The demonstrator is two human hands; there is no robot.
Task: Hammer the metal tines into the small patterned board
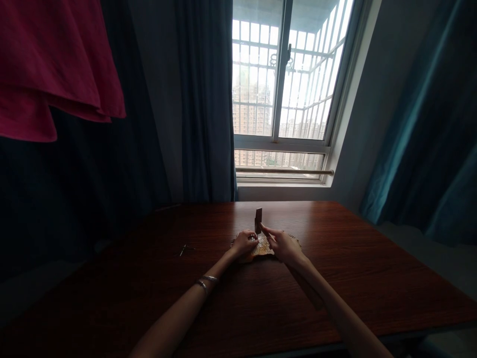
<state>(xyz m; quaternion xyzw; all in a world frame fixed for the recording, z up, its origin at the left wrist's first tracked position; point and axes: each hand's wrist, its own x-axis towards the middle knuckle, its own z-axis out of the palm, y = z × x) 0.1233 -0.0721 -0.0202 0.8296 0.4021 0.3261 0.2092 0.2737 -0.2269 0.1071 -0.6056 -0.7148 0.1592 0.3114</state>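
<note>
My right hand [285, 244] is closed round a hammer, whose dark head [258, 220] stands upright above the board and whose wooden handle runs back beneath my forearm. My left hand [244, 242] lies at the near left of a pale, patterned board [264, 245] with a wavy edge. Its thumb and fingers are pinched together just below the hammer head. Whatever sits between those fingertips is too small to make out. Both hands partly cover the board.
Some thin metal pieces [182, 250] lie to the left on the brown wooden table [208, 308]. A barred window [279, 74] rises behind the table's far edge. Blue curtains [206, 99] hang beside it, and a pink cloth [59, 64] hangs at the upper left.
</note>
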